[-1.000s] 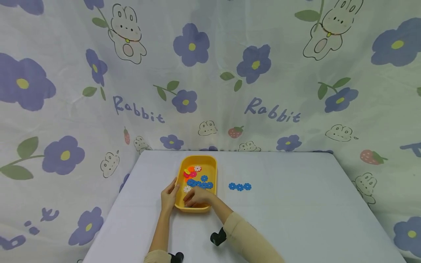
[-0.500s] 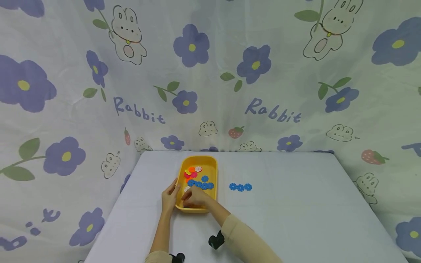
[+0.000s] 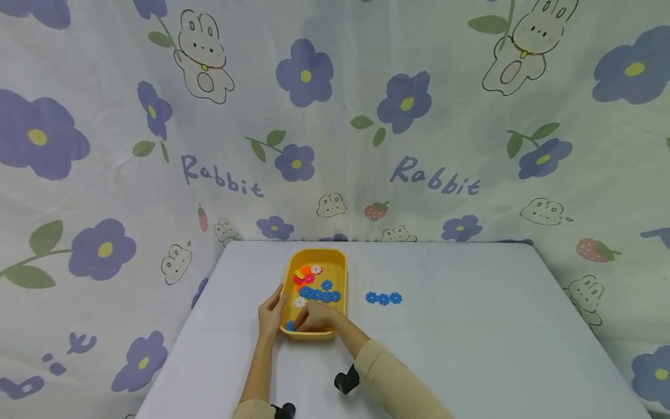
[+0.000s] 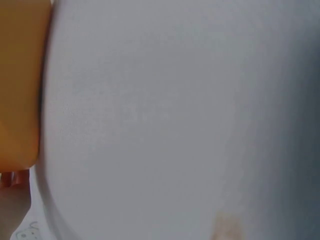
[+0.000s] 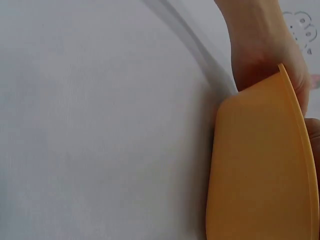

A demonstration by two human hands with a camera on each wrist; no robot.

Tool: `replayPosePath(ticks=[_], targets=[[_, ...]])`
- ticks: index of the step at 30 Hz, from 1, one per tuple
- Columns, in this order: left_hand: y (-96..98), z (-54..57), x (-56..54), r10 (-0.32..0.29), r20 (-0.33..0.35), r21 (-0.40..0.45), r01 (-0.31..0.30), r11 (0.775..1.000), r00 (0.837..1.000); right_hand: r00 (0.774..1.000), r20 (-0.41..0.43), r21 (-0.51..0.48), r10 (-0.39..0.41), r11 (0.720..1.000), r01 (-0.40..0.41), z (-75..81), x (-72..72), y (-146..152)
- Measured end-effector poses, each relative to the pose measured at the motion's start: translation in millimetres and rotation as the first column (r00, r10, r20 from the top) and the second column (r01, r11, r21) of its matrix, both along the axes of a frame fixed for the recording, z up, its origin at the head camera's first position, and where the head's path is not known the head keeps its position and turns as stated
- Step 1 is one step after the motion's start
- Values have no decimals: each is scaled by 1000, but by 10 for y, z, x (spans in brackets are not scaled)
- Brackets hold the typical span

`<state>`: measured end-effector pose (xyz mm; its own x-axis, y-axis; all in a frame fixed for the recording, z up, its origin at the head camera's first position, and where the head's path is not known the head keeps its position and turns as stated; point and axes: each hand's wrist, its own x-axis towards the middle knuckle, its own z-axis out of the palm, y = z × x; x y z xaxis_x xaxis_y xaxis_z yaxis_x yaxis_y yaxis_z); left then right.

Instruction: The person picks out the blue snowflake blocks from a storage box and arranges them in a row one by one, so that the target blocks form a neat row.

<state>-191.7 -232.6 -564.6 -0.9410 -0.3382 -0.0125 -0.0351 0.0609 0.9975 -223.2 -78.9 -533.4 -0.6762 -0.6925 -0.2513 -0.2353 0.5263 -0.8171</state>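
Pale fabric (image 3: 345, 35) printed with outlined rabbits, purple flowers and strawberries hangs behind the white table (image 3: 450, 349), "Rabbit" readable on it twice in purple script; lettering at its lower left is illegible. The left hand (image 3: 270, 314) grips the left edge of a yellow tray (image 3: 332, 259), toward the near-left corner. Curled inside the tray by its near edge, the right hand (image 3: 316, 316) has its fingertips right at a blue disc (image 3: 291, 326) in the near-left corner; whether they pinch it, I cannot tell. Smooth and plastic-looking, the tray has rounded corners and a flared rim. Farther in, a white disc (image 3: 300, 302) lies toward the left edge, overlapping notched blue discs (image 3: 320, 295) stretch across the middle, and a single blue piece (image 3: 327, 285) sits just beyond them. Red, pink, orange and yellow pieces (image 3: 303, 277) cluster toward the far-left corner, a white-and-red disc (image 3: 316, 269) beside them. Off the tray's right edge, three scalloped blue pieces (image 3: 384, 299) form a touching row on the table. Beige sleeves (image 3: 403, 378) partly cover the forearms.
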Motion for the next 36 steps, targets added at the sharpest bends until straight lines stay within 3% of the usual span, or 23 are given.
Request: replayPosePath(ticks=[3,7,9,11,14,16,19,22,24,26,31,33,36], targets=[[9,-2,3,9,-11,0,-9,1000,1000,999,-48,-12,24,1000,-25,-31,28,-78],[22,2,6,20,-21,9,-20,1000,1000,995,-32,-77,-92,993,89,-62,63,-152],[32,8,10,11,-23,11,-11,1000,1000,976,-37,-116,-213,971,207,-75,74,-168],[41,15,14,4,-14,14,-3,1000,1000,943,-40,-133,-330,937,323,-89,78,-174],[42,9,10,1,-8,0,-1,1000,1000,907,-43,-143,-419,901,410,-90,76,-173],[35,2,4,13,-9,-6,-13,1000,1000,924,-28,-129,-382,918,376,-88,75,-175],[20,-4,-3,17,-19,-12,-17,1000,1000,965,11,-124,-261,957,261,-86,80,-184],[15,-2,-7,8,-23,-2,-8,1000,1000,983,39,-134,-181,974,185,-87,88,-191],[17,-2,-8,2,-23,3,-2,1000,1000,981,29,-156,-189,969,191,-94,84,-185],[23,-3,-8,-3,-27,-1,3,1000,1000,968,-4,-176,-250,953,246,-107,67,-174],[35,-6,-3,8,-21,-9,-8,1000,1000,892,-71,-170,-447,886,431,-137,15,-123],[34,-2,1,13,-15,-6,-13,1000,1000,893,-41,-160,-448,885,437,-132,9,-107],[25,8,8,0,-12,-12,0,1000,1000,934,26,-149,-356,923,356,-112,31,-102]])
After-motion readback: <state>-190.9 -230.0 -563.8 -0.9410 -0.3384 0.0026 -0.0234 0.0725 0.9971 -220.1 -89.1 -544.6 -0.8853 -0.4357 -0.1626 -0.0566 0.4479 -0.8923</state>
